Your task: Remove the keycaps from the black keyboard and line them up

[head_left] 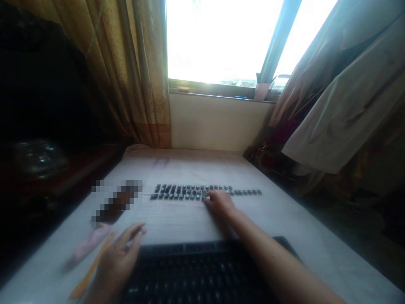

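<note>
Small dark keycaps lie in several rows on a pale cloth-covered surface. My right hand reaches over these rows, its thumb and fingertips pinched at a keycap in the nearest row. Part of that keycap is hidden by the fingers. Closer to me is a black keyboard, blurred and cut off by the lower edge of view, with my right forearm crossing above it. Beside the keyboard's left end, my left hand hovers with fingers loosely bent and apart, and nothing shows between them.
On the left lie a pink cloth-like item, an orange strip and a pixelated dark object. A yellow curtain hangs by the bright window. Clothes hang at the right, and a pot stands on the sill.
</note>
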Tool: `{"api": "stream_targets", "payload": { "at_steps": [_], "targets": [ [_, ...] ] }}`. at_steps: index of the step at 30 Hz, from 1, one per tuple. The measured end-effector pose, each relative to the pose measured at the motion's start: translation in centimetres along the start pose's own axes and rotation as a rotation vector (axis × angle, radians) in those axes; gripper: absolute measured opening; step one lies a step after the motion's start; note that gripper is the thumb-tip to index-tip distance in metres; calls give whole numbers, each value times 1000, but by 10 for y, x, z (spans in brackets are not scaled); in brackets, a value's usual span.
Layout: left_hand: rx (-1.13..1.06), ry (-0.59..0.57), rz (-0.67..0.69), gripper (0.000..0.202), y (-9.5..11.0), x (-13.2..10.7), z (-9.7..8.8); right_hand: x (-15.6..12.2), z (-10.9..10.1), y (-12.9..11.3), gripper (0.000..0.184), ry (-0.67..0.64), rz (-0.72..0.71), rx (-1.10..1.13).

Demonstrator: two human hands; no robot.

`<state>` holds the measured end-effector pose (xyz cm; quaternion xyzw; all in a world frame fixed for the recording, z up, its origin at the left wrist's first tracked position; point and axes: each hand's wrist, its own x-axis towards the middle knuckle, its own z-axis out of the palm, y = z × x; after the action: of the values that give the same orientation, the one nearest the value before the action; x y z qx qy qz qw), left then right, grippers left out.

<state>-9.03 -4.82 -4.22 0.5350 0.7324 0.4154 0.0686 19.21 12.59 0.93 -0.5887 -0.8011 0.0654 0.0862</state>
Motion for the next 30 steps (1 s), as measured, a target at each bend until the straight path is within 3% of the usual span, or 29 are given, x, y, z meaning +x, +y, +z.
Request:
{"api": "stream_targets", "payload": {
  "at_steps": [11,19,26,30],
  "targets": [
    [15,-87,-18,33,1,-2,0,1,-1,1,22,-3,-29,42],
    [149,-100,111,36,5,1,-5,-8,-10,12,19,107,-12,327],
    [324,-188,225,40,15,2,-12,-47,-26,36,77,195,59,807],
    [423,-194,229,44,20,-1,-15,-77,-33,43,80,252,89,959]
  ]
}}
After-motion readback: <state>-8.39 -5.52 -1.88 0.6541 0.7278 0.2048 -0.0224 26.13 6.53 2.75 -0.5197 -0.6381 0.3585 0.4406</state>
